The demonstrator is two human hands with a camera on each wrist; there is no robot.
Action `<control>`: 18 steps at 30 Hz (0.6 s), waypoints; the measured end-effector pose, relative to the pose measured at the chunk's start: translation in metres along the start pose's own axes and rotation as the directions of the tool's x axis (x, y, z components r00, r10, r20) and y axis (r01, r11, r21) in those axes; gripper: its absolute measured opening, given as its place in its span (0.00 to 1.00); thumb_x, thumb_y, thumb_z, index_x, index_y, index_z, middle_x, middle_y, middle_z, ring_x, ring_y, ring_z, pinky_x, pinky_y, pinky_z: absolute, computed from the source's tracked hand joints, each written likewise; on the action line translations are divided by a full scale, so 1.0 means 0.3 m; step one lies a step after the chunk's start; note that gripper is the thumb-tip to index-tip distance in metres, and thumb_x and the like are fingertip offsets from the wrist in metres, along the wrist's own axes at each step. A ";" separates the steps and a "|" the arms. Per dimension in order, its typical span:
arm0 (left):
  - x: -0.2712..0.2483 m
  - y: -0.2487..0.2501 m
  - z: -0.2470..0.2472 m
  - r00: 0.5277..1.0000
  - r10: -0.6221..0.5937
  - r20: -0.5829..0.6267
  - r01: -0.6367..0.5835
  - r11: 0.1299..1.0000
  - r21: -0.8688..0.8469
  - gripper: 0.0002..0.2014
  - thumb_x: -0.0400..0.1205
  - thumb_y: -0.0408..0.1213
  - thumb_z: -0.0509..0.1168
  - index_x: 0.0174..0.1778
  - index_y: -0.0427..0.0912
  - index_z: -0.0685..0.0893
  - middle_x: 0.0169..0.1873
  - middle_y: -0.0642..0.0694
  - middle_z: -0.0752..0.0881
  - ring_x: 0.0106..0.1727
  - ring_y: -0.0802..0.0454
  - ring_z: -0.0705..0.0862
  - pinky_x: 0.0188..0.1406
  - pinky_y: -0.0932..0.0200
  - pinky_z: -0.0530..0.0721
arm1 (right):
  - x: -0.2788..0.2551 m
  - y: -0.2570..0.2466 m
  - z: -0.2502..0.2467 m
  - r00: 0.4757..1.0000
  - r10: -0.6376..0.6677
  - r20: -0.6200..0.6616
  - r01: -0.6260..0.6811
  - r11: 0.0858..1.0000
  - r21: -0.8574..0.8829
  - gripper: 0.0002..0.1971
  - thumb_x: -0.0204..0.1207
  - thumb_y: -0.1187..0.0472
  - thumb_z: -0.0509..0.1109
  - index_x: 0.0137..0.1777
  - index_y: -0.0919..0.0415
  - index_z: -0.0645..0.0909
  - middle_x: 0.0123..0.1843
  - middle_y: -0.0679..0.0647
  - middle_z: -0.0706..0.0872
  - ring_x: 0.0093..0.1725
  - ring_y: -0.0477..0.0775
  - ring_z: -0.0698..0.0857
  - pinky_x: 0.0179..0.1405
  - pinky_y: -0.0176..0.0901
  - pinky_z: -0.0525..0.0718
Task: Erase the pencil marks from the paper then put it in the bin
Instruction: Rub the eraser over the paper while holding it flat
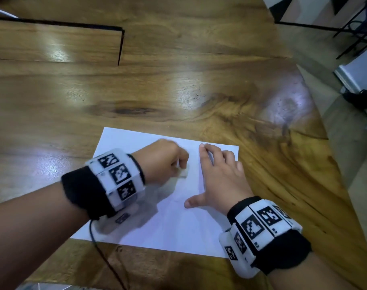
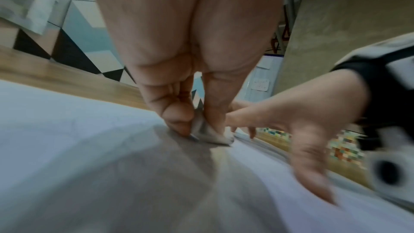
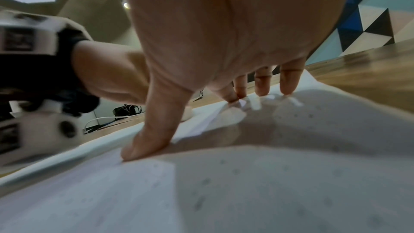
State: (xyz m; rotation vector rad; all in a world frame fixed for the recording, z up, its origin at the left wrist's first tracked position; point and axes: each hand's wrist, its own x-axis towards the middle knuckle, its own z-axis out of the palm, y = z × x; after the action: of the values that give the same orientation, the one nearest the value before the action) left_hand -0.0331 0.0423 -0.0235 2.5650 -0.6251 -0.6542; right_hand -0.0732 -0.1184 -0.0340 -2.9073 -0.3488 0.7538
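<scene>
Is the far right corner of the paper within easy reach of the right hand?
Probably yes: the right hand lies flat on the paper, fingertips already near that corner, with nothing between them.

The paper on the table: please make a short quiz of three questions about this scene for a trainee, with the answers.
1. True or false: the left hand pinches the eraser against the paper.
2. What does the right hand do? A) lifts the paper; B) presses flat on the paper with spread fingers; C) holds a pencil.
3. Fill in: the paper lies on the wooden ____.

Key
1. True; the left wrist view shows the eraser touching the sheet.
2. B.
3. table.
</scene>
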 end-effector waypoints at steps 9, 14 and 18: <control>0.029 -0.007 -0.001 0.997 -0.028 -0.075 0.025 0.999 -0.043 0.10 0.74 0.38 0.69 0.28 0.51 0.77 0.26 0.53 0.75 0.36 0.48 0.75 0.34 0.63 0.63 | 0.001 -0.003 -0.002 1.000 0.005 -0.005 -0.005 1.000 0.002 0.67 0.56 0.29 0.76 0.84 0.53 0.36 0.83 0.45 0.43 0.77 0.55 0.52 0.72 0.48 0.57; 0.002 -0.020 0.008 0.996 -0.050 -0.077 0.047 0.998 -0.041 0.02 0.74 0.36 0.67 0.37 0.47 0.82 0.33 0.52 0.78 0.40 0.50 0.75 0.40 0.63 0.68 | -0.001 -0.003 -0.002 1.000 0.002 0.005 -0.002 1.000 -0.005 0.67 0.57 0.29 0.75 0.84 0.54 0.35 0.83 0.44 0.41 0.77 0.55 0.51 0.72 0.48 0.56; 0.117 -0.002 -0.048 0.979 -0.063 -0.194 0.061 0.998 -0.014 0.05 0.73 0.33 0.67 0.44 0.40 0.84 0.33 0.49 0.77 0.39 0.50 0.73 0.39 0.63 0.66 | 0.001 -0.005 -0.002 1.000 0.008 -0.004 -0.008 1.000 -0.008 0.67 0.57 0.28 0.75 0.84 0.54 0.36 0.83 0.44 0.42 0.77 0.55 0.51 0.72 0.47 0.57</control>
State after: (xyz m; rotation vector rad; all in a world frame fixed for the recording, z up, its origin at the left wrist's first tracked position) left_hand 0.0023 0.0287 -0.0240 2.6089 -0.4785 -0.4171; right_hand -0.0729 -0.1170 -0.0332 -2.9190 -0.3407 0.7497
